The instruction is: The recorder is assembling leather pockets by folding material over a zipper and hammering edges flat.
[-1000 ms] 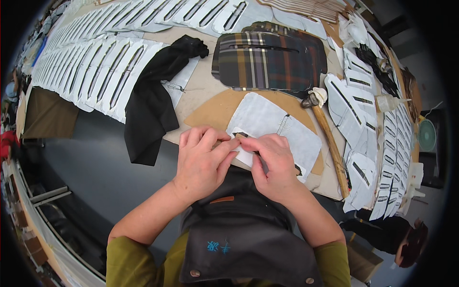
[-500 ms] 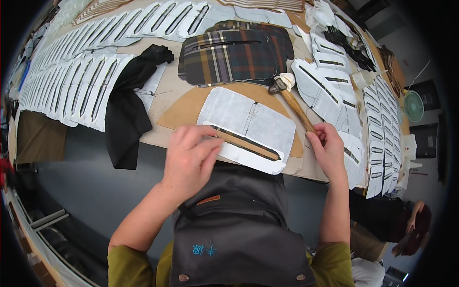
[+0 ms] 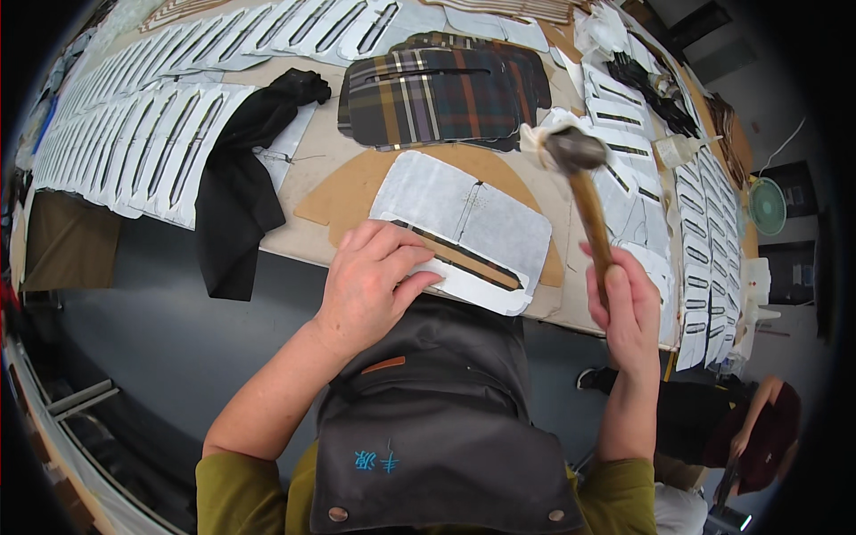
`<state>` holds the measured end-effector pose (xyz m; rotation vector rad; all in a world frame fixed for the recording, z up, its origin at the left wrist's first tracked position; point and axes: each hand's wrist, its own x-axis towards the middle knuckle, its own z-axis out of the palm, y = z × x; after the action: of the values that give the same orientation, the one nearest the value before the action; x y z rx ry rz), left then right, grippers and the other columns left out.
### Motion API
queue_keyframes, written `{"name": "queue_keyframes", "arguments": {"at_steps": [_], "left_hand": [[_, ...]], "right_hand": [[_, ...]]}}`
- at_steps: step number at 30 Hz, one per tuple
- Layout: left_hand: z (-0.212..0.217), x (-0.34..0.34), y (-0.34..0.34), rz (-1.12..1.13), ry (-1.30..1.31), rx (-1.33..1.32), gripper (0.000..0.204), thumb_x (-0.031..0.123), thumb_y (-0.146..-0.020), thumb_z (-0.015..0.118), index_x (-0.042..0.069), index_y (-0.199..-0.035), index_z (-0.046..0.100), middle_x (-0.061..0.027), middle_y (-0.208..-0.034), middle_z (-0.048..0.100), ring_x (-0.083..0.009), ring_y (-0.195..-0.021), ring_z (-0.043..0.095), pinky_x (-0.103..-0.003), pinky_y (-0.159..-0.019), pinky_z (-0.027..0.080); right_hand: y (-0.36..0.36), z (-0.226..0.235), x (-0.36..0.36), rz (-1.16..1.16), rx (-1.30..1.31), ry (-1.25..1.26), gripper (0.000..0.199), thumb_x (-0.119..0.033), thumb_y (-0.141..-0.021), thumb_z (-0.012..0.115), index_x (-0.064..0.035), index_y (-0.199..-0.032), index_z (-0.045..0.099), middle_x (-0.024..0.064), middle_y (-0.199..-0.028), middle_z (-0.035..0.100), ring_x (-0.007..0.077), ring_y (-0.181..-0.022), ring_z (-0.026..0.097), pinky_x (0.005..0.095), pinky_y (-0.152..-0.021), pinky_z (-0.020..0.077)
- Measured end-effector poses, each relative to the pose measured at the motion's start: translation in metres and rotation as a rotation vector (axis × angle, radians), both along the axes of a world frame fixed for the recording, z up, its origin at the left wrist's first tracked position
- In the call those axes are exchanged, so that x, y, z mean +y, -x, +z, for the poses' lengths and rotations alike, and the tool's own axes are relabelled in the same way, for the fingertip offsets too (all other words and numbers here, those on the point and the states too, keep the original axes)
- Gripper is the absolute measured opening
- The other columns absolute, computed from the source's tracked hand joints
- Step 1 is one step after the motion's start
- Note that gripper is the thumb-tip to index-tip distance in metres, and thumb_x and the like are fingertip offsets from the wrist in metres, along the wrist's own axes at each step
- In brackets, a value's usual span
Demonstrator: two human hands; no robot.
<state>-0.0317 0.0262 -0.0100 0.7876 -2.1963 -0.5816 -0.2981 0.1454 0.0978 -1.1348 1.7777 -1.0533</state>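
Note:
My right hand (image 3: 627, 303) is closed around the wooden handle of a hammer (image 3: 588, 198), its head raised above the table and wrapped partly in something white. A white-backed fabric piece (image 3: 499, 203) with a long pointed slot lies at the table's front edge, on a tan rounded board (image 3: 334, 198). Through the slot the tan board shows between dark edges. My left hand (image 3: 370, 276) lies on the left end of the slot, fingers stretched out and pressing on the piece; it holds nothing that I can see.
Plaid pieces (image 3: 428, 102) are stacked beyond the board. A black cloth (image 3: 241, 187) hangs over the front edge. Rows of slotted white pieces (image 3: 134, 152) cover the left, and more (image 3: 704, 259) the right, near a glue bottle (image 3: 678, 150). Another person (image 3: 758, 428) is at the lower right.
My right hand has lifted the hammer off the table, now gripping its handle fully. My left hand has come down from above the slot and settled flat on the fabric piece.

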Motion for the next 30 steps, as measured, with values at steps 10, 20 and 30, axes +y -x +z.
{"name": "queue_keyframes", "arguments": {"at_steps": [10,20,30], "left_hand": [[0.000,-0.001,-0.002,-0.026,0.001,0.015,0.029,0.014,-0.070,0.086,0.006,-0.090,0.067,-0.0049,-0.100,0.067,-0.0279,-0.096,0.060,-0.038,-0.081,0.048],[0.011,-0.004,0.006,-0.029,-0.035,-0.104,0.038,0.017,-0.076,0.083,0.005,-0.110,0.071,-0.0054,-0.118,0.068,-0.0295,-0.115,0.061,-0.043,-0.095,0.047],[0.012,-0.009,0.006,0.006,-0.011,-0.077,0.041,0.017,-0.074,0.085,0.005,-0.110,0.073,-0.0045,-0.115,0.069,-0.0294,-0.114,0.061,-0.043,-0.096,0.047]], "right_hand": [[-0.016,-0.015,0.015,0.419,0.293,-0.301,0.046,-0.033,-0.111,0.036,0.0006,-0.103,0.067,-0.0001,-0.063,0.050,0.0088,-0.057,0.044,0.0264,-0.055,0.0379],[-0.018,-0.020,0.010,0.396,0.472,-0.190,0.037,-0.025,-0.107,0.044,-0.0003,-0.087,0.064,0.0155,-0.066,0.055,0.0341,-0.060,0.060,0.0408,-0.060,0.0483],[0.002,-0.027,-0.004,0.431,0.508,-0.236,0.034,-0.024,-0.105,0.049,-0.0008,-0.086,0.063,0.0196,-0.072,0.064,0.0391,-0.065,0.062,0.0429,-0.065,0.0497]]}}
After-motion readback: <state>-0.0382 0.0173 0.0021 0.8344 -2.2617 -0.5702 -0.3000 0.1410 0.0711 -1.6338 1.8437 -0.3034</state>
